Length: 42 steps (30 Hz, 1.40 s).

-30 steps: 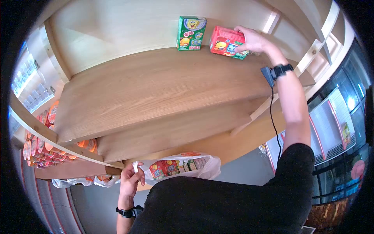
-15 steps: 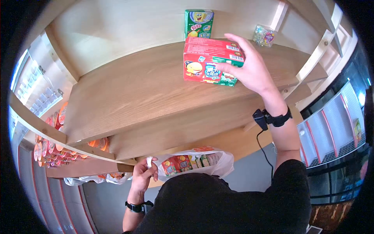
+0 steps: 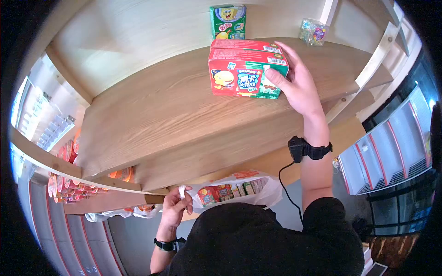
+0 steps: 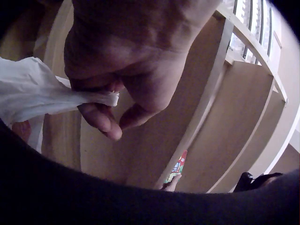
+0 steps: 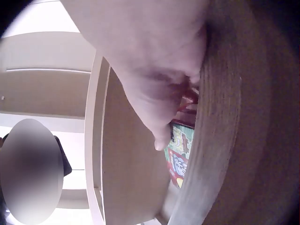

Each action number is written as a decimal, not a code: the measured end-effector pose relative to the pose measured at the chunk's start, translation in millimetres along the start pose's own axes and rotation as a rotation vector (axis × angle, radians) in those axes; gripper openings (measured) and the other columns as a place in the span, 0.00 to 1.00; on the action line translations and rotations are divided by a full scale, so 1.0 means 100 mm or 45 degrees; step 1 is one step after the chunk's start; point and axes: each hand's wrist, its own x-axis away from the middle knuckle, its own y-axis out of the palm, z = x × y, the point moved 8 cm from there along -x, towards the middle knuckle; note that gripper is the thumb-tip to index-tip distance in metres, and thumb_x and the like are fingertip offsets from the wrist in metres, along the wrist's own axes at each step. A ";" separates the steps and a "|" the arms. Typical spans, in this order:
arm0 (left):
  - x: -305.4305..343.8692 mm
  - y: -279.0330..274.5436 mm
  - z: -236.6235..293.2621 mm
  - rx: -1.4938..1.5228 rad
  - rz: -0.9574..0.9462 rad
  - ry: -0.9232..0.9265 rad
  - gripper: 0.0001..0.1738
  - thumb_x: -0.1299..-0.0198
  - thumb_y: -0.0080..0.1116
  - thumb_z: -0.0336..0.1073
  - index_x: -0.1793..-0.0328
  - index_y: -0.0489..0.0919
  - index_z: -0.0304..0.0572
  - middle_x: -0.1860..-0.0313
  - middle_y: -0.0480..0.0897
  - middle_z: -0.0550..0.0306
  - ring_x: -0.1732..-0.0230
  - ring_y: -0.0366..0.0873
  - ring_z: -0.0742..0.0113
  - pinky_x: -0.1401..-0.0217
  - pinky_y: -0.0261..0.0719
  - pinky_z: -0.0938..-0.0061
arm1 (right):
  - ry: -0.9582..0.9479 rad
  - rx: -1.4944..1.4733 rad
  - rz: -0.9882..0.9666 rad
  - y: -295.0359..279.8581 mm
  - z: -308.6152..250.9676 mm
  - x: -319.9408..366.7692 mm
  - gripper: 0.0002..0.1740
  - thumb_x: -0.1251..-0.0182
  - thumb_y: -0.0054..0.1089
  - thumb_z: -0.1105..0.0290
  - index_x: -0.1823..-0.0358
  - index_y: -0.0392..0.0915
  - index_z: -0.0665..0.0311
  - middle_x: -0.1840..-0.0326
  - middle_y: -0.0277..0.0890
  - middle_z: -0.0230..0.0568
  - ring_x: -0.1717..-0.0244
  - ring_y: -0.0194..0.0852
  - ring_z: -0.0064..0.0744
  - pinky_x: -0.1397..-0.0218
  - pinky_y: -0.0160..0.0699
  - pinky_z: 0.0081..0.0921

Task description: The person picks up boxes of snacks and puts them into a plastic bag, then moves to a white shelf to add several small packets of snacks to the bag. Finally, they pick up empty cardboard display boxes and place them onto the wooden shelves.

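Note:
My right hand (image 3: 298,87) grips the right end of two red-and-green snack boxes (image 3: 235,76), one behind the other, with the thumb on the front face and the fingers around the back. They are on the wooden shelf board (image 3: 152,110), overlapping the lower part of a green snack box (image 3: 228,20) that stands upright against the back panel. In the right wrist view part of a snack box (image 5: 178,154) shows below the thumb. Low at the left, my left hand (image 3: 175,207) pinches the twisted handle of a white plastic bag (image 4: 33,89).
Several snack boxes (image 3: 221,193) lie inside the bag, below the shelf. A small clear packet (image 3: 314,32) sits at the back right, near a wooden upright (image 3: 377,55). Orange-lidded tubs (image 3: 69,186) are stacked at the left, and a white wire rack (image 3: 386,142) stands at the right.
My right hand has brought the red boxes leftward and forward, in front of the green box, uncovering the clear packet. My left hand keeps its hold on the bag.

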 end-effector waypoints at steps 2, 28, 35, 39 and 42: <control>-0.01 0.01 -0.01 0.003 -0.005 0.003 0.20 0.32 0.59 0.25 0.35 0.75 0.28 0.68 0.80 0.54 0.75 0.79 0.67 0.72 0.77 0.75 | 0.018 0.044 0.031 -0.03 0.00 -0.01 0.47 0.31 0.75 0.56 0.22 0.58 0.74 0.33 0.78 0.53 0.35 0.78 0.36 0.30 0.77 0.34; 0.00 0.04 -0.05 0.021 0.034 0.031 0.21 0.33 0.64 0.30 0.36 0.76 0.31 0.70 0.78 0.57 0.77 0.76 0.70 0.76 0.77 0.78 | 0.026 -0.059 0.084 -0.04 0.02 -0.02 0.42 0.31 0.74 0.52 0.29 0.66 0.75 0.40 0.81 0.48 0.41 0.80 0.31 0.36 0.80 0.30; -0.01 0.03 -0.06 0.015 0.035 0.008 0.20 0.33 0.64 0.29 0.36 0.76 0.32 0.70 0.77 0.57 0.77 0.76 0.70 0.76 0.78 0.78 | 0.018 -0.066 0.065 -0.03 -0.02 -0.03 0.41 0.31 0.74 0.52 0.30 0.66 0.75 0.41 0.82 0.49 0.43 0.81 0.31 0.37 0.81 0.29; -0.02 0.04 -0.04 0.013 0.024 0.009 0.20 0.32 0.63 0.29 0.36 0.76 0.32 0.70 0.78 0.57 0.77 0.77 0.70 0.76 0.78 0.77 | 0.027 -0.034 0.068 -0.04 -0.01 -0.03 0.42 0.32 0.74 0.52 0.29 0.66 0.75 0.41 0.81 0.49 0.43 0.81 0.32 0.37 0.80 0.29; -0.04 0.03 -0.03 0.003 0.016 0.013 0.20 0.32 0.63 0.29 0.36 0.76 0.32 0.69 0.78 0.57 0.77 0.77 0.70 0.76 0.78 0.77 | 0.040 -0.043 0.078 -0.05 0.02 -0.03 0.43 0.32 0.74 0.52 0.28 0.65 0.75 0.40 0.81 0.50 0.41 0.81 0.32 0.36 0.80 0.30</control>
